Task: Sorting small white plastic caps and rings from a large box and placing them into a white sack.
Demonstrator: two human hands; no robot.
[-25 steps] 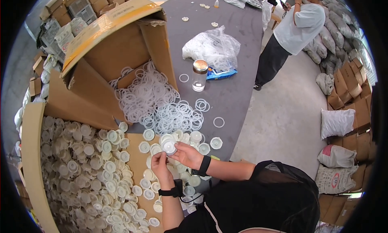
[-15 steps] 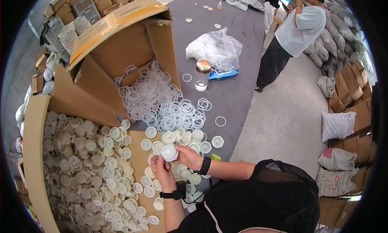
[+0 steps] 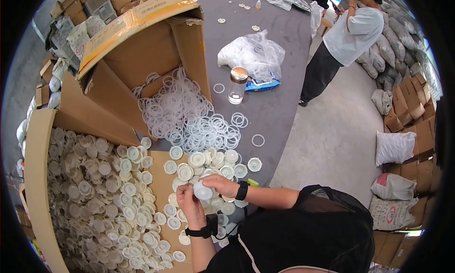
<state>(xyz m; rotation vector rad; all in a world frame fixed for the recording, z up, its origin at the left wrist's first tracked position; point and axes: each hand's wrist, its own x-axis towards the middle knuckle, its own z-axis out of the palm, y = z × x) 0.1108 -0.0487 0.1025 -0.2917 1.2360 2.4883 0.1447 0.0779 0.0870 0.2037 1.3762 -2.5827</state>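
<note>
Both hands on one white cap [image 3: 203,191], held just above the near table edge, close to the body. Left hand [image 3: 186,205] grips it from below and the left side, fingers curled up around the rim. Right hand [image 3: 219,184] closes over it from the top right, fingertips pressing on its upper face. So each hand is grasping the same cap, neither released. Can't tell whether a ring is seated inside the cap, hands cover that part. Black band on the left wrist, black watch [image 3: 242,191] on the right wrist. Directly beyond the hands: a loose cluster of white caps [image 3: 208,161] on the flattened cardboard flap [image 3: 159,187]. Further beyond that, a spread of thin clear rings [image 3: 189,119] spilling out of an open cardboard box [image 3: 142,45] tipped on its side. To the left of the left hand: a big low carton full of caps [image 3: 95,192], heaped. Far ahead and to the right of the right hand: a glass jar with a gold lid [image 3: 237,85], upright on the grey table [image 3: 279,102], a plastic bag [image 3: 251,53] just behind it. Another person in a white shirt [image 3: 353,34] stands well off to the right on the floor.
</note>
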